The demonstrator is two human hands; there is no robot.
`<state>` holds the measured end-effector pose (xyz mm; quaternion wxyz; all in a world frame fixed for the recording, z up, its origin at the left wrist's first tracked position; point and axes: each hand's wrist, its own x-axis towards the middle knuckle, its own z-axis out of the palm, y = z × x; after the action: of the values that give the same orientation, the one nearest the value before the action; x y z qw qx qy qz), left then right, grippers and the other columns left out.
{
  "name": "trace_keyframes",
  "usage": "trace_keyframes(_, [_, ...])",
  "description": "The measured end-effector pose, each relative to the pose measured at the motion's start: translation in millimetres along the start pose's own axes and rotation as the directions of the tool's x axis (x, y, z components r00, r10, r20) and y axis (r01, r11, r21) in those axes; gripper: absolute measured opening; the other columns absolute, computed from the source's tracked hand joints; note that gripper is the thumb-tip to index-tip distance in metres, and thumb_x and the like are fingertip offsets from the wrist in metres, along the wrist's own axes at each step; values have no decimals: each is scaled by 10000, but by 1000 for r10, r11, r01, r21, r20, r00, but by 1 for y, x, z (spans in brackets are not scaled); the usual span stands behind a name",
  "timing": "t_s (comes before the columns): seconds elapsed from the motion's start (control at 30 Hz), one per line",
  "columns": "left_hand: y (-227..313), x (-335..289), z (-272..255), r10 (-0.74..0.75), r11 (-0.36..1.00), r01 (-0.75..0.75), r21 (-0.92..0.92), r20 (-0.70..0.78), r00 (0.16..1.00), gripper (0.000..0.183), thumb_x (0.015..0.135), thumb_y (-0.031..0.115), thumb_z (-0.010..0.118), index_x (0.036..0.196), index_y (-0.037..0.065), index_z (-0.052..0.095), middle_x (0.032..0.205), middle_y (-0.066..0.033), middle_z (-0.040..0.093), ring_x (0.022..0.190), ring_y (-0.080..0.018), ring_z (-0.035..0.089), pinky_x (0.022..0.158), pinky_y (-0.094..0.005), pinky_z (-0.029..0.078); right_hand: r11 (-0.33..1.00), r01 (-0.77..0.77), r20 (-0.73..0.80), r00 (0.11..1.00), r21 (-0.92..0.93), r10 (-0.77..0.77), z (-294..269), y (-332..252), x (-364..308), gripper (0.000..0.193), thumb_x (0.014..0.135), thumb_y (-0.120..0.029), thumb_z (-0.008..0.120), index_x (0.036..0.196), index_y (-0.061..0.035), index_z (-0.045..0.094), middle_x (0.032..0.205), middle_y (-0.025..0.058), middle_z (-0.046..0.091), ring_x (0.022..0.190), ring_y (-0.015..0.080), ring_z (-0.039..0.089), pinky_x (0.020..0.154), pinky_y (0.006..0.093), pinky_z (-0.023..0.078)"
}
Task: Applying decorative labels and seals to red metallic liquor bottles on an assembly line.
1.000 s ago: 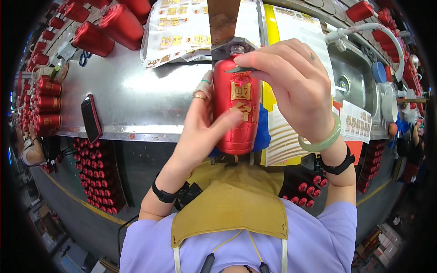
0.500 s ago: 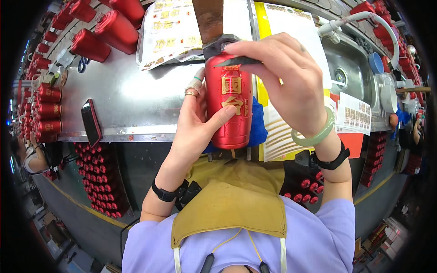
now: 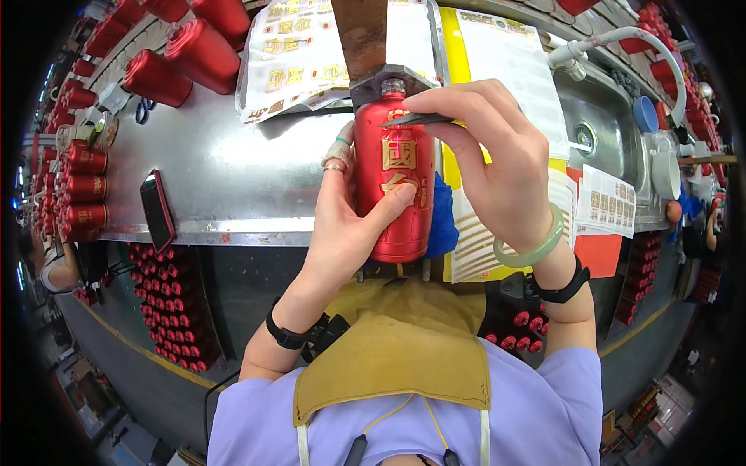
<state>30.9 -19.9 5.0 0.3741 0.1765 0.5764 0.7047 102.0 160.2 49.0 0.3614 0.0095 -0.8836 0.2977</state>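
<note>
A glossy red bottle (image 3: 392, 221) with gold lettering lies on its back in front of me, its clear neck resting in the notch of a dark metal holder (image 3: 381, 81). My left hand (image 3: 346, 198) is wrapped round the bottle's left side, the thumb pressed over the lower lettering; a finger wears a pale wrap. Between thumb and fingers of my right hand (image 3: 497, 147) is a pair of dark pointed tweezers (image 3: 416, 119), closed in a pinch. The tweezers' tips lie at the upper gold mark near the bottle's shoulder. A blue cloth (image 3: 444, 217) is bunched beside the bottle.
Gold label sheets (image 3: 291, 58) lie on a tray beyond. A phone (image 3: 157, 210) and scissors (image 3: 143, 110) rest on the steel bench (image 3: 225, 179) at left, with more red bottles (image 3: 203, 58) behind. At right are white strip sheets (image 3: 478, 233), a sink (image 3: 594, 116) and a faucet (image 3: 622, 35).
My right hand has moved slightly down the bottle, carrying the tweezers from the neck toward the upper gold mark. The bottle's neck now shows. The left hand still holds the bottle.
</note>
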Motion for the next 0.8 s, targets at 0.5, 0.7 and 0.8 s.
trace_keyframes(0.5, [1, -14, -25, -26, 996, 25, -82, -10, 1000, 760, 1048, 377, 495, 1640, -5, 210, 1666, -211, 302, 1527, -312, 345, 1267, -454, 237, 925, 358, 331, 864, 128, -380, -18, -34, -51, 268, 737, -135, 723, 1003, -100, 731, 972, 2, 691, 842, 150, 650, 743, 307, 555])
trace_keyframes(0.7, [-9, -9, -24, 11, 1000, -11, 0, -8, 1000, 787, 1101, 544, 340, 1643, -9, 198, 1634, -213, 361, 1504, -326, 377, 1241, -443, 279, 960, 279, 208, 938, 24, -278, -10, -19, -60, 344, 735, -103, 709, 1075, -83, 756, 1061, 45, 730, 848, 193, 663, 700, 311, 550])
trace_keyframes(0.8, [-19, -18, -23, 219, 961, -211, 180, -25, 975, 839, 1080, 607, 356, 1626, -23, 252, 1626, -230, 368, 1487, -353, 401, 1216, -450, 324, 989, -15, 249, 968, 150, -23, -12, -37, -71, 325, 801, 17, 759, 1121, -24, 715, 1059, 94, 720, 808, 185, 682, 715, 317, 582])
